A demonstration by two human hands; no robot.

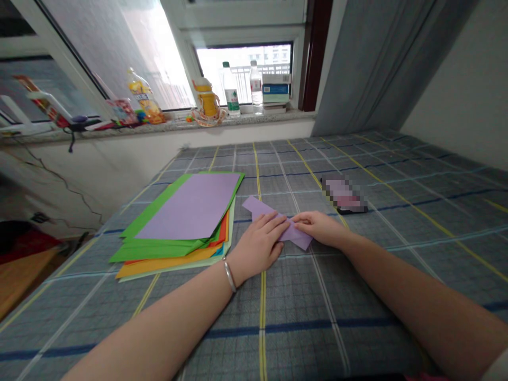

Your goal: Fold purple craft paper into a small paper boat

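A folded piece of purple paper (pixel 303 239) lies on the checked cloth, with pointed ends sticking out at upper left and lower right. My left hand (pixel 260 241), a silver bangle at its wrist, rests flat across the paper's middle with its fingers stretched out. From the other side my right hand (pixel 317 227) reaches in, its thumb and fingers pressed together at the paper's edge. The fingertips of both hands almost meet, and they cover part of the folds. To the left sits a stack of coloured sheets with a purple sheet (pixel 194 206) on top.
Green sheets (pixel 154 250) and orange sheets (pixel 159 266) show under the purple one. A phone (pixel 344 194), partly pixelated, lies to the right on the checked cloth (pixel 293 301). Bottles (pixel 231 92), a yellow cup (pixel 207 100) and boxes (pixel 277 89) line the windowsill behind.
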